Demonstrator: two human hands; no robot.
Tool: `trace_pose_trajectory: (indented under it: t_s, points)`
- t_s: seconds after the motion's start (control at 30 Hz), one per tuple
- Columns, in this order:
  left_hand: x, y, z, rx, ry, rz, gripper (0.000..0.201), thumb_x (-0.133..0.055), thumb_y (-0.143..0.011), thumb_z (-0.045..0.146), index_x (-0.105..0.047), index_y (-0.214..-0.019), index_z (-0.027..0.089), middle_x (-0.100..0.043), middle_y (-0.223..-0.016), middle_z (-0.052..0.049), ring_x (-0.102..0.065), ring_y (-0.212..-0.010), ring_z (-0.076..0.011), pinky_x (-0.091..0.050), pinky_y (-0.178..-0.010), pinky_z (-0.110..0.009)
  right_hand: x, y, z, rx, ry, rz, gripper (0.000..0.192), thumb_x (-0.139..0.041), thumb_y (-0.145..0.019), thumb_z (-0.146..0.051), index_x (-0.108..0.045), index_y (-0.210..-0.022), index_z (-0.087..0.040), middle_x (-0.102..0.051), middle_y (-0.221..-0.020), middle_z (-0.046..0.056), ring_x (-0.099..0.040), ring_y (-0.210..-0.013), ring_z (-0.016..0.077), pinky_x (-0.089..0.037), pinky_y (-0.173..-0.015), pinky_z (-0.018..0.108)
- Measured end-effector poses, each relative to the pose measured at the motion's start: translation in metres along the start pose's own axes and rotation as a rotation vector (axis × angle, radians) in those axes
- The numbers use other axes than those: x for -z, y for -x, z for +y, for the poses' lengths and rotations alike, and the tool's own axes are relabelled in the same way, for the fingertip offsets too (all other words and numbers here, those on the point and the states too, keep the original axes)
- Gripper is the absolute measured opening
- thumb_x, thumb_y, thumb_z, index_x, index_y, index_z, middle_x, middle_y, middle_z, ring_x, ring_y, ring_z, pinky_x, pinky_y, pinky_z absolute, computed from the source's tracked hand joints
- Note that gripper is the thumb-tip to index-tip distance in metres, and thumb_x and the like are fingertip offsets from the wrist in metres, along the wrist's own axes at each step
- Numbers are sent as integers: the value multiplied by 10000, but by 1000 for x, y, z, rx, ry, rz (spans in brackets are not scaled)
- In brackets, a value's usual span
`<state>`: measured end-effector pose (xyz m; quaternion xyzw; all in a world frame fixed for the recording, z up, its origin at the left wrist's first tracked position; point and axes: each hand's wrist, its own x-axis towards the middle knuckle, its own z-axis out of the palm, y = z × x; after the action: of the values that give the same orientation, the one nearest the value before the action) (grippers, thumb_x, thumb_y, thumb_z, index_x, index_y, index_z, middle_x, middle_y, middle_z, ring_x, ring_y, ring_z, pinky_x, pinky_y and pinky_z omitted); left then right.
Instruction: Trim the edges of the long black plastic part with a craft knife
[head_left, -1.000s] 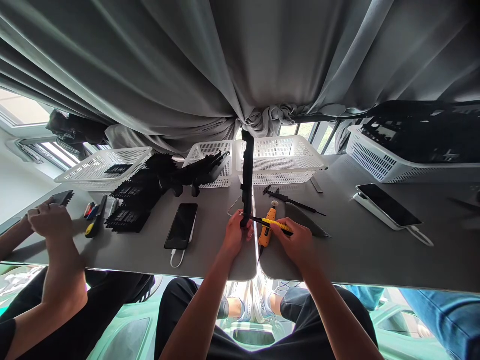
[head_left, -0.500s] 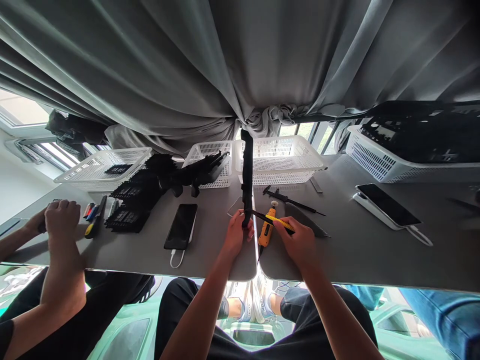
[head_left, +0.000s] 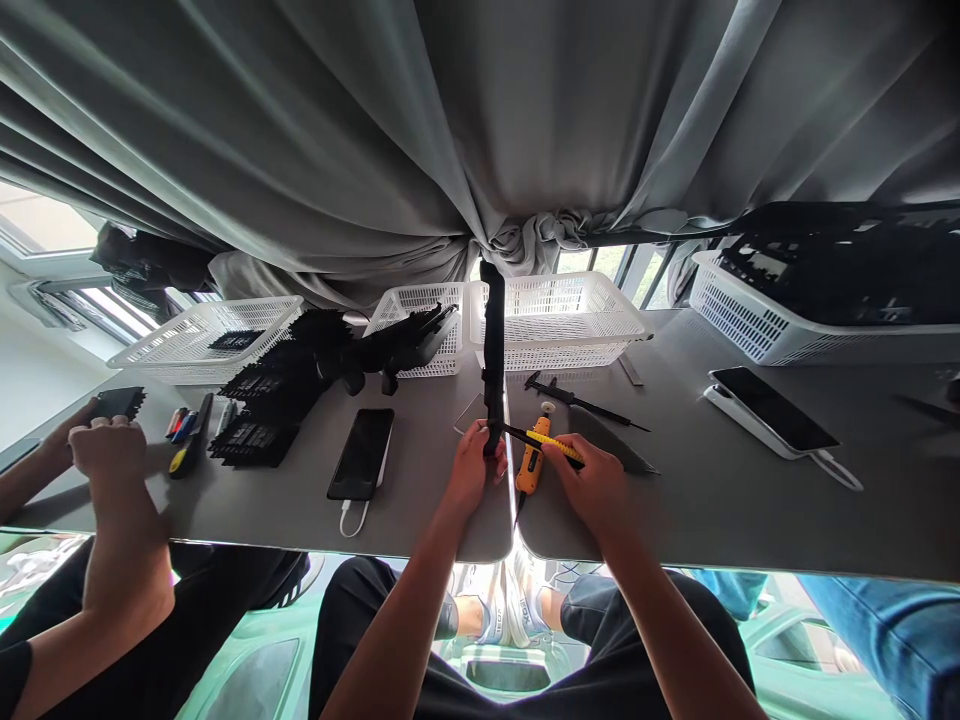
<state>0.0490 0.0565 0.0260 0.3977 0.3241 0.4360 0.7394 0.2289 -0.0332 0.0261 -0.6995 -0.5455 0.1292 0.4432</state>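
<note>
My left hand (head_left: 472,468) is closed around the lower end of a long, narrow black plastic part (head_left: 493,345), which stands up away from me. My right hand (head_left: 589,478) grips a slim yellow-handled tool (head_left: 556,446), its narrow dark end pointing left against the black part's lower end. Whether that end is a blade or a file, I cannot tell. Under the tool lies an orange mini rotary tool (head_left: 529,468) with a small disc at its tip. Black calipers (head_left: 589,404) lie beyond my right hand, beside a dark grey pointed piece (head_left: 615,440).
White baskets (head_left: 562,355) line the back, with black parts piled in the right one (head_left: 757,325). Stacked black pieces (head_left: 259,435) and a phone (head_left: 361,455) are left; another phone (head_left: 776,405) is right. At far left, a co-worker's hand (head_left: 109,450) is beside a black piece (head_left: 120,402).
My right hand and the yellow-handled tool have shifted slightly left; my left hand stays put. The co-worker's near hand has moved left, and a black piece shows beyond it.
</note>
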Motion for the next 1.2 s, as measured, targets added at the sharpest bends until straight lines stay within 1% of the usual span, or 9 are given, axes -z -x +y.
trace_pose_trajectory:
  t_s: [0.13,0.27,0.4,0.53,0.63,0.8,0.97,1.1,1.2]
  points:
    - [-1,-1,1,-1,6,2,424,-768,-859,547,-475,-822,243,-530,-638,72,-475,-418,-84,-308,-365,-209,-3,0,0,32,16,-10,515,-553,-1020,-702,-803,-1012,-251,-849,-1009,85,-785,-887,283,-536,-774,358]
    - [-1,-1,1,-2,17,0,428,-776,-848,546,-472,-822,245,-528,-637,76,-472,-415,-85,-312,-366,-214,-8,3,0,80,23,-91,415,-614,-1005,-623,-810,-1077,-265,-855,-1072,80,-804,-933,288,-565,-835,373]
    - [1,-3,-1,-2,25,-3,416,-779,-853,541,-492,-831,240,-534,-643,75,-476,-417,-83,-308,-370,-217,-10,6,-3,106,54,-161,384,-577,-1028,-546,-795,-1165,-262,-852,-1134,81,-809,-992,300,-571,-861,381]
    - [3,-3,-3,1,34,-9,409,-775,-871,547,-505,-851,240,-530,-648,75,-483,-426,-85,-321,-386,-222,-9,7,-4,145,81,-198,390,-536,-1048,-527,-794,-1165,-259,-854,-1100,86,-810,-937,289,-575,-809,366]
    - [3,-2,-2,1,40,-7,423,-778,-865,551,-491,-839,242,-524,-645,74,-476,-424,-86,-313,-383,-224,-10,6,-3,156,98,-184,386,-518,-1059,-514,-795,-1156,-263,-854,-1089,83,-812,-943,289,-574,-806,364]
    - [1,-2,0,3,43,-8,436,-788,-849,552,-484,-826,241,-520,-642,73,-466,-417,-84,-306,-376,-219,-10,5,-1,129,97,-172,410,-490,-1075,-537,-782,-1170,-265,-855,-1080,62,-813,-943,281,-562,-792,357]
    - [-1,-1,2,2,43,-10,417,-784,-842,539,-496,-826,239,-524,-629,75,-465,-412,-86,-306,-368,-216,-11,6,0,145,84,-185,416,-493,-1066,-537,-788,-1150,-256,-855,-1089,74,-812,-953,287,-559,-813,361]
    - [-1,0,3,-1,43,-12,391,-773,-842,517,-504,-814,235,-515,-619,77,-459,-405,-82,-296,-361,-215,-10,5,-1,120,91,-183,423,-490,-1073,-544,-782,-1173,-255,-854,-1115,78,-811,-977,298,-557,-818,365]
    - [-1,0,3,0,42,-14,387,-766,-847,513,-498,-808,237,-514,-622,75,-459,-406,-83,-298,-360,-216,-10,6,-2,125,76,-180,415,-500,-1070,-541,-781,-1169,-253,-855,-1099,75,-811,-954,287,-557,-813,356]
